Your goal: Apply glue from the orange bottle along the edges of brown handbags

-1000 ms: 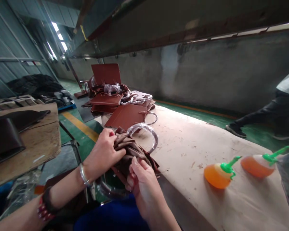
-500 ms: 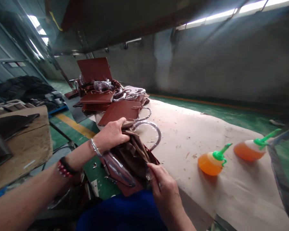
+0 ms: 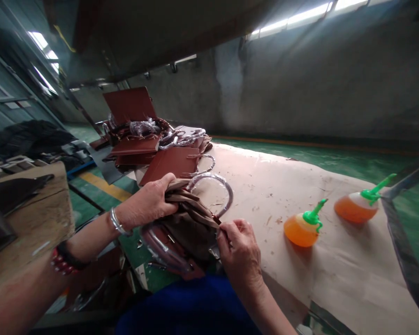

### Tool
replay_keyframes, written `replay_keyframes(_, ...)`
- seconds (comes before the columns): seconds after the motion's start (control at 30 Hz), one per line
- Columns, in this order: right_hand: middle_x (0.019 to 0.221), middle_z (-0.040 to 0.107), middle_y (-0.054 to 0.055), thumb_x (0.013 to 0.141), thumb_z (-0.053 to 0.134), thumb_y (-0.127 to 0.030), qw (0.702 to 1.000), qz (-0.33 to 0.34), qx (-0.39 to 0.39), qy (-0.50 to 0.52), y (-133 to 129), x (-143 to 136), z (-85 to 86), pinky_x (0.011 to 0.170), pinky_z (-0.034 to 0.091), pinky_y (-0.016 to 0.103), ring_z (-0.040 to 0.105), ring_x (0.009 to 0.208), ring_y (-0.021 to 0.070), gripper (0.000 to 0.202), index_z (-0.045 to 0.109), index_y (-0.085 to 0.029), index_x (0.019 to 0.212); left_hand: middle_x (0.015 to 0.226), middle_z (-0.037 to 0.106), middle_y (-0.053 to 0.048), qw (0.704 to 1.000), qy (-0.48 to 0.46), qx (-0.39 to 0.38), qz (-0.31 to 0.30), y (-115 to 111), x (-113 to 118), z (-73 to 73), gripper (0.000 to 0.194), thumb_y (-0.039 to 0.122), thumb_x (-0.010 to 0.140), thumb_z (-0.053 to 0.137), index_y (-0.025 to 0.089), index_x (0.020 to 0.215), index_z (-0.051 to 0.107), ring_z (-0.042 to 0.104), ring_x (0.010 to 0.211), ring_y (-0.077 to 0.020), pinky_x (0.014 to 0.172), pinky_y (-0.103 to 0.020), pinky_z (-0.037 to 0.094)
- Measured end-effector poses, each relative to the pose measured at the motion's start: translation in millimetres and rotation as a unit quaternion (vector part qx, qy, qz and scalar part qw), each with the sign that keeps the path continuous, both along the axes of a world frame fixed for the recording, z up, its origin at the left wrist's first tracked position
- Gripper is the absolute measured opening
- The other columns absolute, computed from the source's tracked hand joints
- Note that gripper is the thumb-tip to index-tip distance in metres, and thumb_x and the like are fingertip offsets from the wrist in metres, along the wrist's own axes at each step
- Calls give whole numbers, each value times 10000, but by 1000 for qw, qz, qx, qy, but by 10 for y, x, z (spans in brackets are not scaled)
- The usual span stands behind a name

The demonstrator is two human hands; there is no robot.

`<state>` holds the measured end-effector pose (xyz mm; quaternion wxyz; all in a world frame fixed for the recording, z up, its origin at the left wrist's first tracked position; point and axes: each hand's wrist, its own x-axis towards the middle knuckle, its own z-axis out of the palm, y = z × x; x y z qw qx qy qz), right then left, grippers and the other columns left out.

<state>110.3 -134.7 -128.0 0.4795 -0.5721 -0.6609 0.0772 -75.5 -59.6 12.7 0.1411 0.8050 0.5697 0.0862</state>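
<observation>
A reddish-brown handbag (image 3: 181,260) with a brown fabric lining (image 3: 192,228) lies over the near edge of the table. My left hand (image 3: 150,202) is closed on the gathered lining at the far left of the bag. At the bag's right end, my right hand (image 3: 239,251) pinches its edge between thumb and fingers. One plastic-wrapped handle (image 3: 228,193) arches up beyond the lining. Another wrapped handle (image 3: 164,246) hangs on the near side, below my left wrist.
Behind the bag is a heap of similar reddish-brown bags (image 3: 136,144) with wrapped handles. Two squeeze bottles, one with orange liquid (image 3: 300,230) and one farther right (image 3: 354,209), stand on the paper-covered table (image 3: 258,172). Leftward is a board (image 3: 52,209) bearing dark sheets.
My right hand has moved up along the bag's edge. My left hand has shifted slightly left and down, and the lining between them is drawn out more. The whole view has turned a little.
</observation>
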Motion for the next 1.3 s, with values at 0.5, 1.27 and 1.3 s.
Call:
replay_keyframes(0.5, 663, 637, 13, 899, 419, -222, 986, 52, -156, -28, 405, -196, 601, 567, 290, 265, 577, 597, 182, 165, 574, -217, 842, 847, 608, -82, 992, 6, 61, 109, -10, -180, -376, 201, 223, 780, 348, 169, 778, 542, 570, 836, -222, 813, -346, 448)
replay_keyframes(1.27, 666, 555, 3, 848, 409, -214, 968, 46, -221, 106, 746, 34, 633, 616, 331, 258, 533, 674, 169, 129, 515, -208, 776, 893, 585, -71, 995, -78, 50, 36, 156, 41, -444, 394, 500, 722, 555, 158, 917, 538, 545, 871, -251, 788, -366, 441)
replay_keyframes(1.3, 666, 553, 4, 845, 409, -214, 968, 43, -220, 113, 767, 37, 628, 614, 330, 258, 531, 675, 169, 127, 509, -206, 767, 946, 571, -93, 996, -42, 68, 27, 163, 74, -452, 530, 570, 669, 618, 145, 972, 528, 529, 912, -270, 807, -378, 438)
